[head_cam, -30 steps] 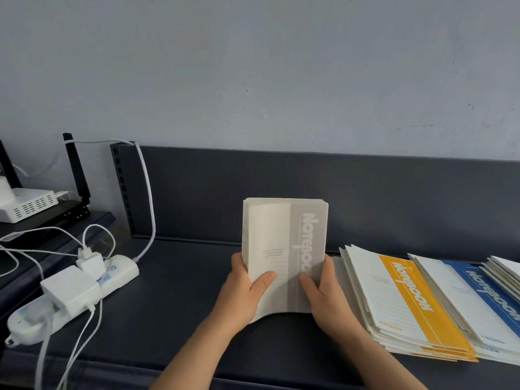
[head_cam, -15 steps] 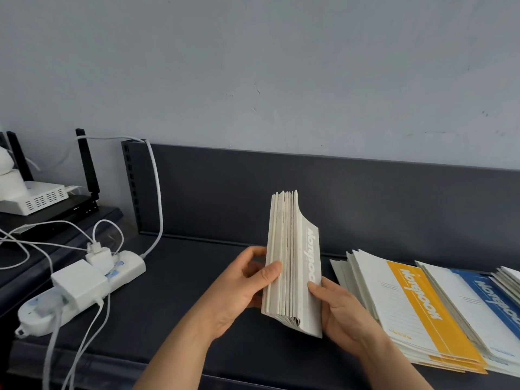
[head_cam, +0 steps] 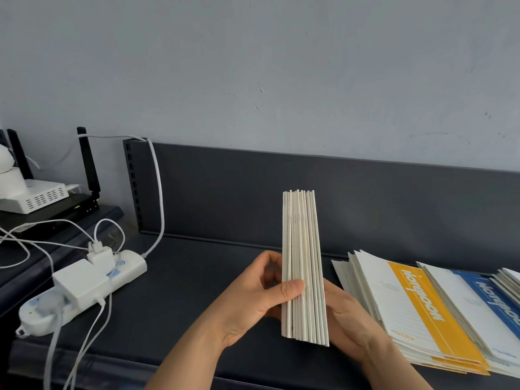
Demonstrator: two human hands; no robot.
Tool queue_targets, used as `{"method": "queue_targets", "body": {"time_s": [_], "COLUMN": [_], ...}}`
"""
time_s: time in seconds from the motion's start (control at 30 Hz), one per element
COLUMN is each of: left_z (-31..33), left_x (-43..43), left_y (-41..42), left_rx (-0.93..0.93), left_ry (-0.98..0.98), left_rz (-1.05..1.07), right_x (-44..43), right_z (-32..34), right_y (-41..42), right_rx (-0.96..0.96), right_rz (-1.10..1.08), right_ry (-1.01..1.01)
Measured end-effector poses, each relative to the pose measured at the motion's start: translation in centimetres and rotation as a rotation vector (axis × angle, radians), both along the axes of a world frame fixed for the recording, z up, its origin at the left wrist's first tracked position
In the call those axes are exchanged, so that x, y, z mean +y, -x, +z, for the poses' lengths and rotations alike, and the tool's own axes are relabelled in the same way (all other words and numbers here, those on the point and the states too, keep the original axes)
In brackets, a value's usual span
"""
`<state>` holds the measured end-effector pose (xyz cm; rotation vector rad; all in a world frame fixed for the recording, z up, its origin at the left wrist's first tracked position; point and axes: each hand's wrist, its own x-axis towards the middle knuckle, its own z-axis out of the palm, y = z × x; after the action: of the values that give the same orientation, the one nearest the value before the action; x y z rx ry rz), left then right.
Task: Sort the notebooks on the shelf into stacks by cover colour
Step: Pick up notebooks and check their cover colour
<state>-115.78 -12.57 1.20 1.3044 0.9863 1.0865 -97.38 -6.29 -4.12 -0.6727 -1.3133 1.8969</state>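
Note:
A stack of several grey-covered notebooks [head_cam: 303,249] stands on edge above the dark shelf [head_cam: 197,277], its white page edges facing me. My left hand [head_cam: 253,299] grips it from the left, thumb laid across the page edges. My right hand [head_cam: 351,319] holds the right side, mostly hidden behind the stack. To the right lies a fanned stack of yellow-covered notebooks [head_cam: 416,313], then a stack of blue-covered notebooks [head_cam: 484,302]. More notebooks [head_cam: 510,280] show at the far right edge, cover colour hidden.
A white power strip [head_cam: 84,288] with chargers and white cables [head_cam: 157,198] lies at the shelf's left end. A white router [head_cam: 36,195] with black antennas sits on a lower surface at far left. The shelf's dark back panel [head_cam: 253,198] stands behind.
The grey notebook stack has turned from cover-facing to edge-on, and both hands have shifted to grip its sides. The view has drifted slightly left.

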Motion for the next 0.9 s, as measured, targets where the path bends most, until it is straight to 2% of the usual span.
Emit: {"method": "queue_targets", "body": {"time_s": [0.23,0.37,0.43,0.53,0.67,0.8,0.9], "left_z": [-0.3,0.4,1.0,0.7,-1.3,-4.3,-4.8], "left_x": [0.3,0.7,1.0,1.9,3.5,3.4,3.6], "left_y": [0.8,2.2,2.4,1.7,1.4,1.6,1.7], "left_rx": [0.018,0.176,0.228,0.339,0.372,0.304,0.299], "left_ry": [-0.007,-0.089,-0.104,-0.163,-0.195,-0.062,-0.049], "left_rz": [0.006,0.16,0.232,0.346,0.418,0.303,0.293], "right_x": [0.4,1.0,1.2,1.3,1.3,1.3,1.7], "right_z": [-0.5,-0.4,0.2,1.1,0.8,-1.1,-1.5], "right_y": [0.1,0.8,1.4,2.5,3.1,2.9,2.8], "right_rx": [-0.022,-0.001,-0.064,-0.147,-0.259,-0.352,-0.342], "right_rz": [-0.016,-0.263,-0.421,-0.539,-0.58,-0.516,-0.502], "right_ry": [0.025,0.002,-0.107,-0.271,-0.414,-0.388,-0.357]}}
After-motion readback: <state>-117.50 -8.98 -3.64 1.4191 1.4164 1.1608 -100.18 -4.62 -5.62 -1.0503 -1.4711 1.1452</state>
